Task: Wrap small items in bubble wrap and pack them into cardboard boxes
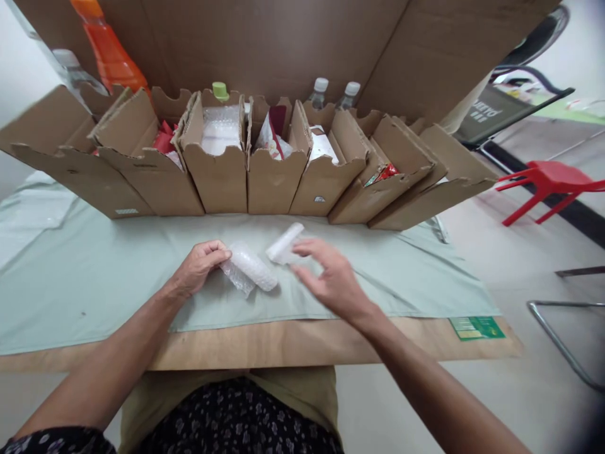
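My left hand (pixel 204 263) pinches the left edge of a rolled piece of bubble wrap (pixel 250 266), whose loose flap hangs toward me over the pale green cloth. To the right of it, a white roll (pixel 285 242) of thin plastic lies at a slant on the cloth. My right hand (pixel 326 271) is beside that roll with thumb and fingers apart, slightly blurred. The fingertips are close to the roll's right end; whether they touch it I cannot tell.
A row of several open cardboard boxes (pixel 222 183) stands behind, holding packets and bubble wrap. Bottles, one an orange bottle (pixel 113 57), rise behind them before a tall cardboard panel (pixel 265 38). A green packet (pixel 477 328) lies at the wooden table edge (pixel 283 347). A red stool (pixel 558 180) stands right.
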`<state>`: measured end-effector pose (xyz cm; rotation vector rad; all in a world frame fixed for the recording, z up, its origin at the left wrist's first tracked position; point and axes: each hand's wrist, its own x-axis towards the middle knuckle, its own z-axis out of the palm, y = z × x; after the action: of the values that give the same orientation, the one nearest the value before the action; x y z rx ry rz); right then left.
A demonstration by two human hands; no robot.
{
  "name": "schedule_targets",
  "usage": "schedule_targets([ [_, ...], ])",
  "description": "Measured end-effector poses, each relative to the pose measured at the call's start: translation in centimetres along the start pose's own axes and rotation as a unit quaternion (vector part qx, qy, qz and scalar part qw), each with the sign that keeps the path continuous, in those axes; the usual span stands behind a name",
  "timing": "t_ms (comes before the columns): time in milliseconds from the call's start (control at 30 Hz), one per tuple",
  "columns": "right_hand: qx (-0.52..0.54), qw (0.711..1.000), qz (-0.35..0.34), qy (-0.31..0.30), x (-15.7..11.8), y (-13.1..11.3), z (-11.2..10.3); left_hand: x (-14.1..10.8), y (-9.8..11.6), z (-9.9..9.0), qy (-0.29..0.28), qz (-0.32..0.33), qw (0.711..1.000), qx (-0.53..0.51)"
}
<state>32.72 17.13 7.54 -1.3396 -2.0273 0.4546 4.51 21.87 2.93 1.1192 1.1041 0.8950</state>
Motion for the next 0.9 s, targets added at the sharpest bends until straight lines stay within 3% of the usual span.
schedule_targets([
  [67, -0.015, 0.997, -0.056, -0.055, -0.3, -2.1, 2.4, -0.1, 0.1, 0.1, -0.005, 0.009, 1.000, -0.008],
  [167, -0.016, 0.993, -0.057, -0.106, 0.4, -3.5, 5.8, -0.4, 0.5, 0.2, -0.041, 0.008, 0.997, -0.058],
  [233, 0.042, 0.995, -0.020, -0.084, 1.2, -3.1, 7.0, -0.5, 0.9, 0.2, -0.069, -0.003, 0.993, -0.092],
  [333, 0.149, 0.987, 0.058, 0.001, 2.0, -1.3, 7.0, -0.7, 1.5, -0.2, -0.086, -0.018, 0.985, -0.147],
  [467, 0.170, 0.978, 0.095, 0.068, 1.7, 0.1, 4.5, -0.8, 1.9, -1.0, -0.090, -0.037, 0.977, -0.190],
  [700, 0.081, 0.986, 0.024, 0.145, 3.2, -0.6, -1.5, -0.4, 1.4, -2.1, -0.052, -0.059, 0.995, -0.062],
  [767, 0.055, 0.984, 0.006, 0.171, 4.8, -0.1, -3.3, -0.2, 1.2, -2.3, -0.016, -0.030, 0.999, -0.035],
  [900, -0.041, 0.979, -0.022, 0.200, 9.2, 1.3, -6.9, 0.1, 0.7, -2.6, 0.146, 0.076, 0.986, 0.010],
])
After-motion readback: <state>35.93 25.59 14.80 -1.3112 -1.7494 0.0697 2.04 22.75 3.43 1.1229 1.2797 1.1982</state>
